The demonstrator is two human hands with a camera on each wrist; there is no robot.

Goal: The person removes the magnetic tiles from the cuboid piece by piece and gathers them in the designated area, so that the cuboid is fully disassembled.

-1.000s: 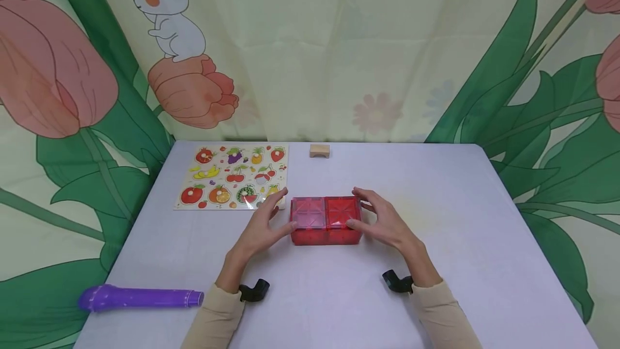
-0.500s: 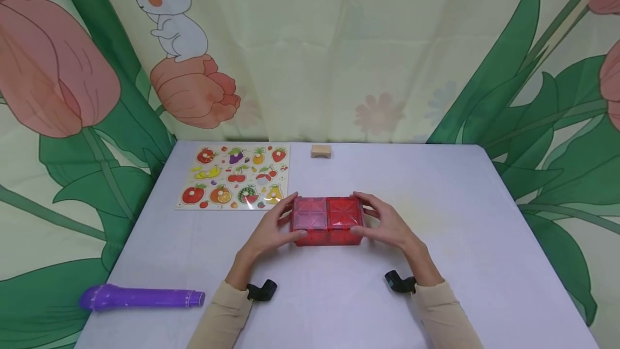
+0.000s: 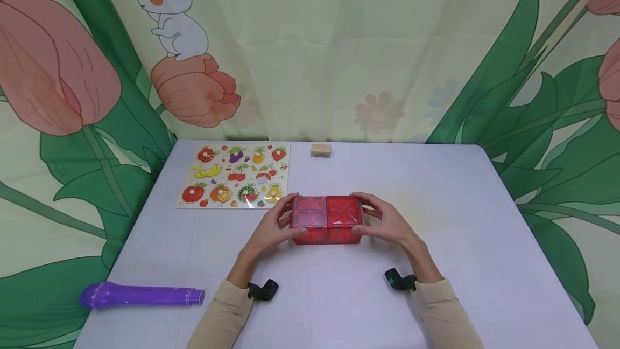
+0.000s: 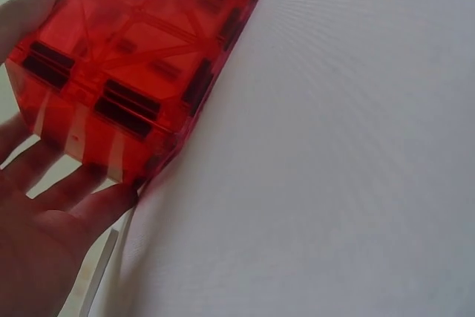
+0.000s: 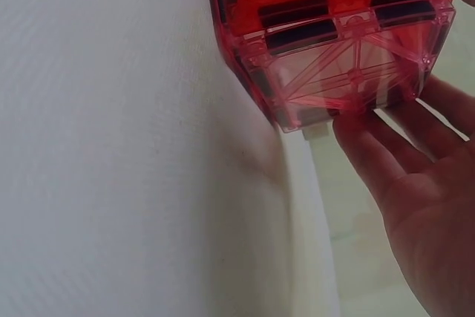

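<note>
A box of see-through red magnetic tiles (image 3: 328,237) lies lengthwise on the white table, its top showing a pinkish left square and a deeper red right square. My left hand (image 3: 268,229) grips the left end, thumb at the near corner and fingers round the far side. At the other end my right hand (image 3: 391,225) holds it the same way. In the left wrist view, dark magnet strips line the edges of the tile box (image 4: 141,50) above the fingers. The right wrist view shows a paler end tile (image 5: 349,79) with fingers against it.
A fruit picture board (image 3: 227,176) lies at the back left of the table. Right of it, near the far edge, is a small wooden arch block (image 3: 321,151). A purple toy microphone (image 3: 142,295) lies at the front left. A printed curtain (image 3: 310,53) hangs behind.
Both hands have closed in on the ends of the tile box, the left one coming right to reach it. The box stays almost in place.
</note>
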